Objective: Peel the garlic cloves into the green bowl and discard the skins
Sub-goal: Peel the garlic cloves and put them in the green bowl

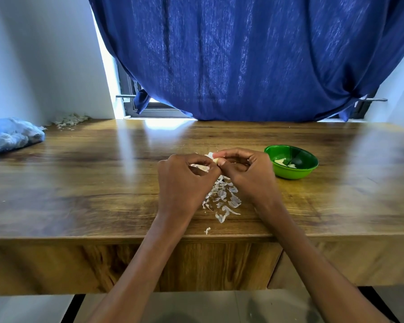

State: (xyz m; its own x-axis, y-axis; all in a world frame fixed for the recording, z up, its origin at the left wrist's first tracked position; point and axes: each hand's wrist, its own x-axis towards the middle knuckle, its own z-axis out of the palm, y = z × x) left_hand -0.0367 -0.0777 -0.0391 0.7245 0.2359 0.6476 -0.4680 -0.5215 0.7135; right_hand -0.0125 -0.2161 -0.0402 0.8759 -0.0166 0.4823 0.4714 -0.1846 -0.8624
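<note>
Nearest the tabletop (79,178) edge: a stray flake of skin (207,230), then a loose heap of peeled skins (222,197) straight below the hands. Dropped right where the peeling happens, probably for one sweep-up later.

Above that heap, both hands working one garlic clove (216,160). Left hand (184,176) curled, fingertips pinching what looks like a papery strip of skin (200,167). Right hand (243,169) curled too, thumb and forefinger pinching the clove itself. Grip tight on both sides, no open fingers anywhere. Held low and close over the heap, likely so loose bits fall onto the same pile. Clove partly bare at the tip; can't tell how much skin is left.

Just right of the right hand, near but not touching: green bowl (290,170). Only a few pale peeled cloves (280,162) in the bottom, so early days by the look of it. Handy spot for a short drop-off.

Far left: blue plastic bag (9,135), seemingly garlic bulbs inside. Back corner: another pile of skins (71,119) against the wall. Behind it all, a blue curtain (254,61).
</note>
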